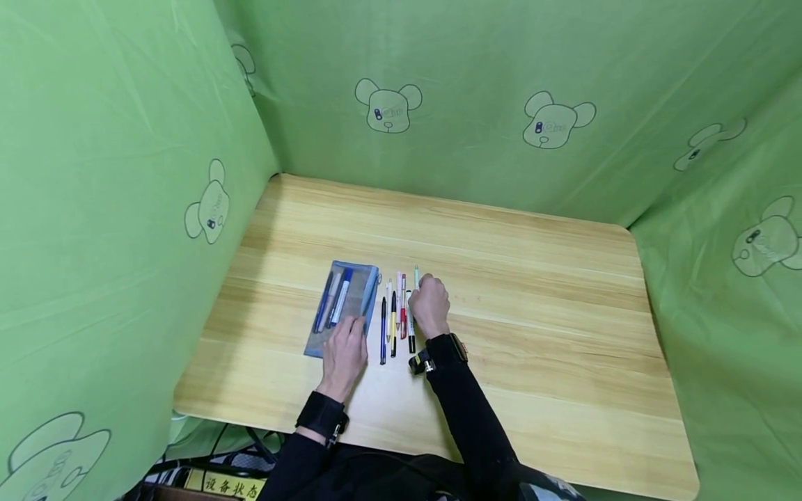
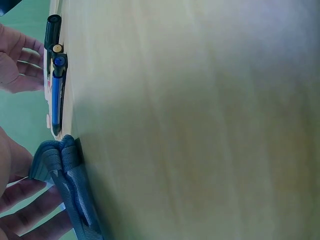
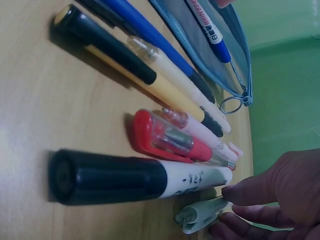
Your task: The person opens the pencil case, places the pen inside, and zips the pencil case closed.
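Observation:
A blue mesh pencil pouch (image 1: 358,291) lies at the left with several pens and a blue-capped whiteboard marker (image 3: 212,30) in it. My left hand (image 1: 344,350) is at its lower right part; thumb and fingers pinch the raised pouch edge (image 2: 42,152) in the left wrist view. To the right, my right hand (image 1: 430,303) pinches a pale green pen (image 3: 197,214) between thumb and fingers, at the right end of a row of pens. Beside that pen lies a black-capped white marker (image 3: 110,175). The palm side of the left hand is mostly hidden.
Between the hands lie a blue pen (image 1: 383,332), a yellow pen with black ends (image 1: 393,321), a red pen (image 1: 404,313), a pink pen (image 1: 399,292) and a white pen (image 3: 167,67). Green cloth (image 1: 464,160) hangs around the wooden table (image 1: 532,313).

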A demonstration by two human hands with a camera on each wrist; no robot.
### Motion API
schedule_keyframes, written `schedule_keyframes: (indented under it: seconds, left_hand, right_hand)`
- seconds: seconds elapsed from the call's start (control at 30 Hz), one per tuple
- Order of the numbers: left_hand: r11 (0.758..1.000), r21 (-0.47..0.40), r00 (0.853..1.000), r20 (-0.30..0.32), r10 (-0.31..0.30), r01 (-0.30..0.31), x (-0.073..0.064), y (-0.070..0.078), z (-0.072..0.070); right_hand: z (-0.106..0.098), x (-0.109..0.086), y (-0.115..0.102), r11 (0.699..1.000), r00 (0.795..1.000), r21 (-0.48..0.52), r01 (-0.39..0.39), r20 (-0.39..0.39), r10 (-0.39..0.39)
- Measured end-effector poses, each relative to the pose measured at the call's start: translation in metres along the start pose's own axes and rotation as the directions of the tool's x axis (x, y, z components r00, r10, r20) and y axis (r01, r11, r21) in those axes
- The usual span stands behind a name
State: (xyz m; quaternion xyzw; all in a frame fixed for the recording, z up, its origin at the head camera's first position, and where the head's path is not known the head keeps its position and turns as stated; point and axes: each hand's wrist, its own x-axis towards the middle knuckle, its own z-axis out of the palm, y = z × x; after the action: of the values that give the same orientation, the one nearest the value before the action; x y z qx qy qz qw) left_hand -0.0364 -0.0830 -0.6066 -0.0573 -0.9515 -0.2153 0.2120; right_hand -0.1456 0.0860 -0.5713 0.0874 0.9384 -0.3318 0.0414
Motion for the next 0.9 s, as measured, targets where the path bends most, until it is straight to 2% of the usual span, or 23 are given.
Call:
schedule_keyframes:
  seconds: [0.4,0.57,0.67,0.83,0.9]
  left_hand:
    - [1.000,0.002,1.000,-0.015,0.007,-0.007,-0.001,-0.001,0.001]
    - [1.000,-0.006,1.000,-0.003,-0.001,0.001,-0.003,0.000,0.000]
    - [1.000,-0.007,1.000,0.002,-0.004,0.004,-0.003,0.001,-0.001]
    - [1.000,-0.006,1.000,-0.008,0.000,0.000,-0.001,0.001,-0.001]
    - [1.000,-0.007,1.000,-0.012,0.001,-0.001,-0.001,0.001,-0.001]
  right_hand:
    - [0.005,0.002,0.003,0.998,0.998,0.033,-0.054,0.018,0.053]
    - [0.006,0.002,0.004,0.996,0.996,0.025,-0.084,0.019,0.084]
    - [0.004,0.002,0.002,0.994,0.995,0.051,-0.095,0.013,0.095]
    - [0.000,0.001,-0.007,0.989,0.998,0.131,-0.063,-0.014,0.065]
    - [-0.001,0.000,-0.011,0.986,0.998,0.153,-0.059,-0.003,0.060]
